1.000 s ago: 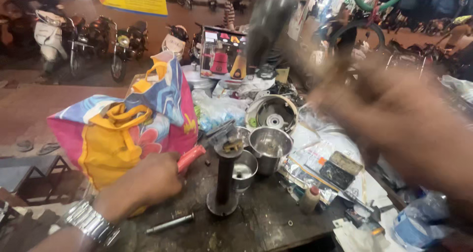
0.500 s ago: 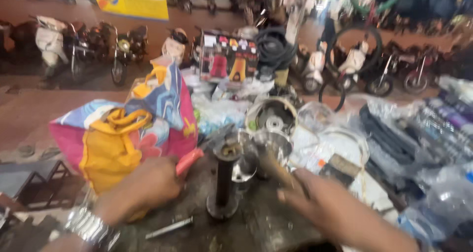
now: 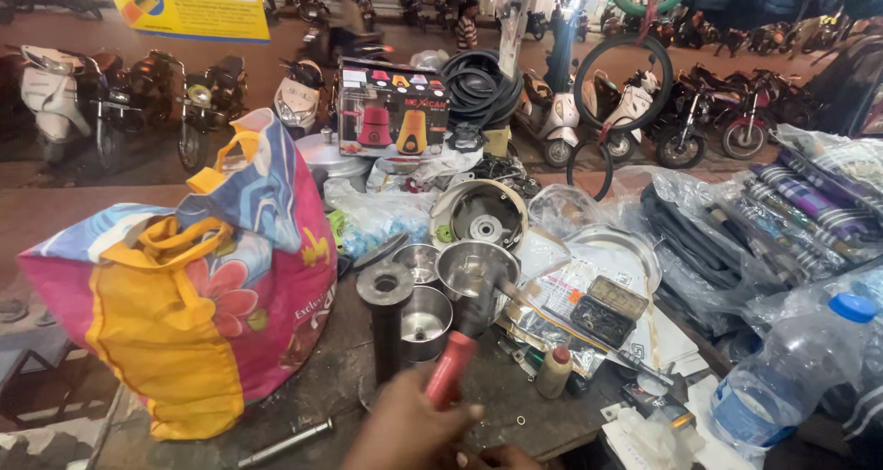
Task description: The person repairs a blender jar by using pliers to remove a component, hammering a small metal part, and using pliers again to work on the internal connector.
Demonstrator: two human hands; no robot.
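Note:
My left hand (image 3: 405, 429) rises from the bottom edge, closed around the red handle of a tool (image 3: 451, 369) whose dark shaft points up toward a steel cup (image 3: 474, 269). Just left of the tool, a black cylindrical post (image 3: 384, 327) stands upright on the dark workbench (image 3: 331, 387), with a steel funnel-shaped cup (image 3: 428, 323) beside it. Of my right hand (image 3: 501, 456), only a few fingers show at the bottom edge, close to the left hand. I cannot tell what they hold.
A pink and yellow bag (image 3: 184, 286) fills the left of the bench. A metal rod (image 3: 294, 441) lies in front of it. A small red-capped bottle (image 3: 555, 371), papers, a round appliance housing (image 3: 478, 214) and a plastic water bottle (image 3: 782, 383) crowd the right. Parked motorcycles stand behind.
My right hand came down from its raised position and dropped to the bottom edge. The red-handled tool went from the post's left to its right. The view tilted up.

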